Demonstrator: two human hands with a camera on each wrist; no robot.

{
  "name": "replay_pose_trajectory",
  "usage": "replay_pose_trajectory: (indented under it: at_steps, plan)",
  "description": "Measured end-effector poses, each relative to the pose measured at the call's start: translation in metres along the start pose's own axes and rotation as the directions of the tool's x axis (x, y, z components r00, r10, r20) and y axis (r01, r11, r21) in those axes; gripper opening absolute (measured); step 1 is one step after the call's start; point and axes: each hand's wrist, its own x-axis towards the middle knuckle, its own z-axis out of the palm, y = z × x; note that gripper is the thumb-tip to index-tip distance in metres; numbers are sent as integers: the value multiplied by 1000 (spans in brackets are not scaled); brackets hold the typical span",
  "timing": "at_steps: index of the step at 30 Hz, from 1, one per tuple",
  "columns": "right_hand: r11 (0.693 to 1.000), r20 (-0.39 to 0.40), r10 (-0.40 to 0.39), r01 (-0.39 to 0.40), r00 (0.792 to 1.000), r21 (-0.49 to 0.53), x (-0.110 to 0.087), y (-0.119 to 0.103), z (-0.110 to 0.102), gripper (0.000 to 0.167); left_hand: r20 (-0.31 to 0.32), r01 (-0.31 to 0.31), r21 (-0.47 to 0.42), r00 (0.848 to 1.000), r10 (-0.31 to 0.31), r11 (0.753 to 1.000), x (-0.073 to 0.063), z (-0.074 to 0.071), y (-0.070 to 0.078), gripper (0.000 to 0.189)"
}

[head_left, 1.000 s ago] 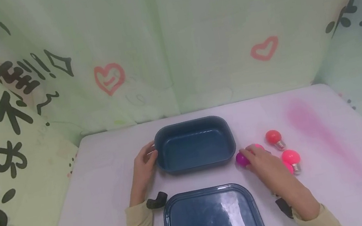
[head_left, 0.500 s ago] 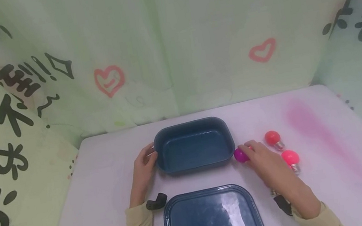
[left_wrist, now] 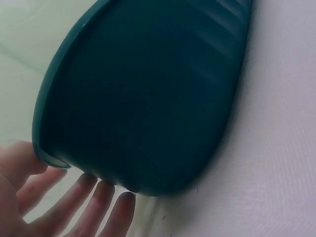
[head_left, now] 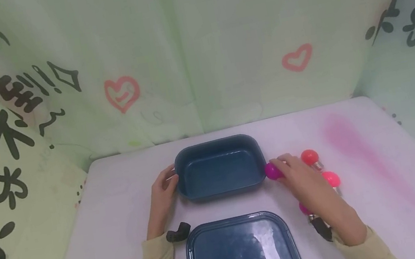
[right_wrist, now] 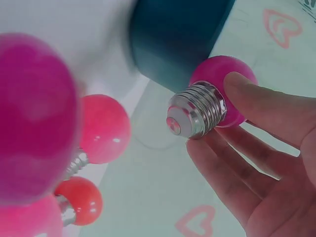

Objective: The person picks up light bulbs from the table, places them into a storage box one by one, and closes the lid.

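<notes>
A purple screw-base light bulb [right_wrist: 222,69] is pinched between the thumb and fingers of my right hand [head_left: 309,183]. Its silver threaded base [right_wrist: 197,111] points away from the palm in the right wrist view. In the head view, this bulb overlaps the right end of a dark blue rectangular box [head_left: 224,194]. My left hand [head_left: 163,196] rests at the box's left end, the thumb at the rim and the fingertips against the outer wall [left_wrist: 133,148]. The box's inside shows no contents in the head view.
A red bulb [head_left: 309,157], a pink bulb [head_left: 331,179] and another purple bulb [head_left: 304,208] lie on the white table [head_left: 391,218] around my right hand. A matching blue lid [head_left: 236,253] lies in front of the box. Curtains with hearts and black writing surround the table.
My right hand has moved up and slightly left with the purple bulb, to the box's right end. A second purple bulb has come into view beside the wrist. My left hand stays at the box.
</notes>
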Motion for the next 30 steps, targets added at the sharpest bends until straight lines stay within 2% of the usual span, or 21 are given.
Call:
replay_pose_trajectory:
  at_steps: [6, 13, 21, 26, 30]
  plan:
    - [1000, -7, 2, -2, 1000, 20, 8, -5, -5, 58, 8, 16, 27, 1000, -16, 1000, -13, -2, 30, 45]
    - [999, 4, 24, -24, 1000, 42, 17, -16, -9, 59, 17, 25, -2, 1000, -25, 1000, -12, -3, 29, 45]
    - [996, 1, -40, 40, 999, 76, 30, -25, -3, 58, 18, 12, -27, 1000, -12, 1000, -10, -4, 29, 44]
    - [995, 8, -50, 49, 999, 89, 38, -31, 3, 58, 18, 17, -20, 1000, -17, 1000, -10, -3, 26, 45]
    - [994, 0, -59, 59, 998, 94, 44, -35, 9, 58, 13, 17, -40, 1000, -16, 999, -3, -2, 10, 45]
